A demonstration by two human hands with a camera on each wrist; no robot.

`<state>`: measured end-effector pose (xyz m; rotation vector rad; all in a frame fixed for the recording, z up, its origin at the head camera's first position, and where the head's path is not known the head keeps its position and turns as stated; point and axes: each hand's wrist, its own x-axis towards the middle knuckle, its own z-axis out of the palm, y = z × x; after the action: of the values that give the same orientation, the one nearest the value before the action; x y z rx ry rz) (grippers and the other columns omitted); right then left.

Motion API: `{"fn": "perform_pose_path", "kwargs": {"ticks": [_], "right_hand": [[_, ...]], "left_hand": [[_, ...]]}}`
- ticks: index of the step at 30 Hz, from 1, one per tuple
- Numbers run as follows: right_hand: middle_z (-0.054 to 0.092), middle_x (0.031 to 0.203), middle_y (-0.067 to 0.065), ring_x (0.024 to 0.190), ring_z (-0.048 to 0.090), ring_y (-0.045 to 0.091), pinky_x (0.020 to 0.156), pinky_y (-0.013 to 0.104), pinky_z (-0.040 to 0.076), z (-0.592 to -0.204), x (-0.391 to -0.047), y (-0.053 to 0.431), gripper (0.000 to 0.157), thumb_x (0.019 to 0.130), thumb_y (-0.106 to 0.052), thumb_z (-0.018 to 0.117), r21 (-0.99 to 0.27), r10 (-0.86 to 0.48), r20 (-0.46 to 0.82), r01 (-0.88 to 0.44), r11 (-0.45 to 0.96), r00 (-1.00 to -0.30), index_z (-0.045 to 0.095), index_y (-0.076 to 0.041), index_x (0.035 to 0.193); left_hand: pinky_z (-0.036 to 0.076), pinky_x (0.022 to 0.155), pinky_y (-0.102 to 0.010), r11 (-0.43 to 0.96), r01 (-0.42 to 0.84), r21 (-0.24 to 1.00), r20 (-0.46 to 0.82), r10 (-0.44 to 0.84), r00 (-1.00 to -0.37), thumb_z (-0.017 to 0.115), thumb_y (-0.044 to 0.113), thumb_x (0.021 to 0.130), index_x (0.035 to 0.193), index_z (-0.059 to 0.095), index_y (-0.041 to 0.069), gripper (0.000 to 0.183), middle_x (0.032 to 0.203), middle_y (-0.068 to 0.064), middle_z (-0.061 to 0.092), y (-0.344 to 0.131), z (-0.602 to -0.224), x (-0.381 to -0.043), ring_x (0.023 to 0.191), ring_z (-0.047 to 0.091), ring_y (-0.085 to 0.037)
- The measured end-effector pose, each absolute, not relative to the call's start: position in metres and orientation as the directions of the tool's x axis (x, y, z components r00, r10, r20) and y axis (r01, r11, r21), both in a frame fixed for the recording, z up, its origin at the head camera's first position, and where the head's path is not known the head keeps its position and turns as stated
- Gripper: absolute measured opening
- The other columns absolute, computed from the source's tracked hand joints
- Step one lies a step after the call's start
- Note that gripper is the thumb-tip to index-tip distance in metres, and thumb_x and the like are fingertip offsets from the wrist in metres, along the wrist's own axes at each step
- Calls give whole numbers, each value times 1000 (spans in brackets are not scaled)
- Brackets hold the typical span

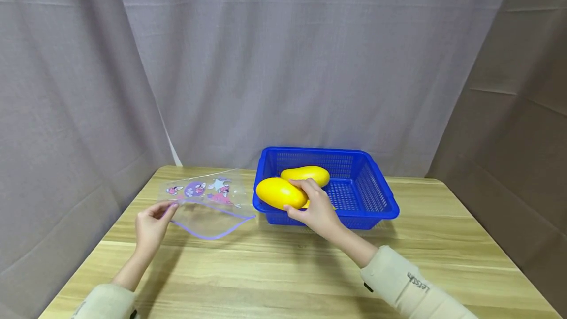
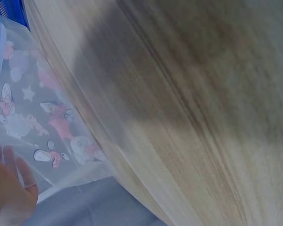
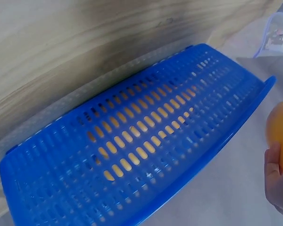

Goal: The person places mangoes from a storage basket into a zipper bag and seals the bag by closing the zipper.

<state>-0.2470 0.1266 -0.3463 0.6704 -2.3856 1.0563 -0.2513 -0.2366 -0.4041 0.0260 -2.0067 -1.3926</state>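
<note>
My left hand [image 1: 152, 223] pinches the edge of a clear zip bag [image 1: 201, 218] with a purple rim and pink cartoon prints; the bag's mouth gapes toward me. My right hand [image 1: 316, 208] grips a smooth yellow mango-like fruit [image 1: 280, 193] over the left front rim of the blue basket [image 1: 381, 210]. Inside the basket lies another yellow fruit [image 1: 312, 175], and a bit of yellow shows below the right hand. In the right wrist view, yellow shows through the slots of the basket [image 3: 217, 136], and the held fruit [image 3: 280, 125] is partly cut off at the edge.
Basket and bag rest on a wood-grain table [image 1: 266, 279], the bag left of the basket. A grey curtain [image 1: 301, 63] hangs behind the table's back edge, and a darker curtain [image 1: 509, 161] hangs on the right.
</note>
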Motion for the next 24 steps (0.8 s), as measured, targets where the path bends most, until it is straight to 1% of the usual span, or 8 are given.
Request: {"fn": "perform_pose_path", "kwargs": {"ticks": [2, 4, 9, 12, 15, 19, 23, 24], "right_hand": [[60, 112, 10, 93, 60, 21, 78, 32, 56, -347, -245, 123, 52, 74, -16, 79, -552, -264, 567, -598, 581, -780, 59, -5, 121], [60, 113, 10, 93, 60, 20, 78, 31, 56, -347, -244, 120, 52, 74, -16, 79, -555, -276, 567, -607, 569, -777, 58, -6, 121], [60, 114, 8, 93, 60, 17, 77, 26, 56, -346, -242, 113, 52, 74, -15, 80, -558, -291, 577, -629, 542, -763, 59, -7, 120], [60, 116, 7, 95, 59, 17, 78, 27, 56, -346, -240, 110, 52, 73, -15, 80, -560, -298, 579, -636, 531, -759, 59, -7, 120], [60, 116, 7, 99, 59, 18, 82, 30, 56, -347, -238, 106, 51, 74, -16, 80, -559, -309, 577, -641, 525, -756, 59, -8, 120], [61, 115, 6, 102, 59, 19, 89, 35, 55, -351, -235, 101, 51, 73, -16, 80, -554, -323, 578, -650, 520, -750, 59, -8, 120], [61, 112, 5, 100, 59, 17, 88, 34, 55, -355, -233, 99, 52, 73, -16, 80, -555, -333, 574, -654, 513, -748, 60, -7, 119], [61, 112, 5, 99, 59, 17, 88, 33, 55, -356, -233, 99, 51, 73, -17, 80, -552, -337, 573, -656, 515, -747, 60, -7, 119]], "left_hand": [[48, 57, -3, 421, 349, 837, 514, -387, -766, 69, -5, 80, 87, 69, -12, 10, 71, 0, 72, -236, -402, -250, 58, 56, 14], [48, 56, -3, 413, 345, 843, 507, -393, -767, 68, -7, 80, 88, 68, -13, 10, 70, -1, 72, -235, -396, -246, 57, 56, 13], [48, 56, -3, 423, 339, 840, 507, -393, -767, 67, -4, 82, 88, 67, -16, 13, 71, -7, 72, -231, -383, -237, 58, 56, 13], [48, 56, -3, 429, 340, 837, 511, -392, -765, 68, -3, 82, 88, 68, -14, 13, 72, -8, 73, -234, -387, -239, 58, 56, 14], [48, 56, -3, 436, 339, 834, 515, -394, -761, 69, -3, 81, 88, 68, -13, 12, 73, -9, 73, -240, -396, -245, 58, 55, 14], [48, 56, -4, 446, 347, 825, 527, -384, -758, 70, -1, 81, 88, 69, -12, 13, 74, -7, 73, -241, -403, -251, 57, 55, 14], [49, 56, -4, 423, 357, 833, 520, -380, -765, 70, -3, 80, 87, 68, -13, 12, 73, -5, 73, -240, -404, -251, 57, 56, 13], [49, 56, -4, 414, 358, 837, 516, -383, -766, 69, -4, 79, 87, 68, -13, 12, 72, 1, 73, -239, -404, -251, 57, 56, 14]]}}
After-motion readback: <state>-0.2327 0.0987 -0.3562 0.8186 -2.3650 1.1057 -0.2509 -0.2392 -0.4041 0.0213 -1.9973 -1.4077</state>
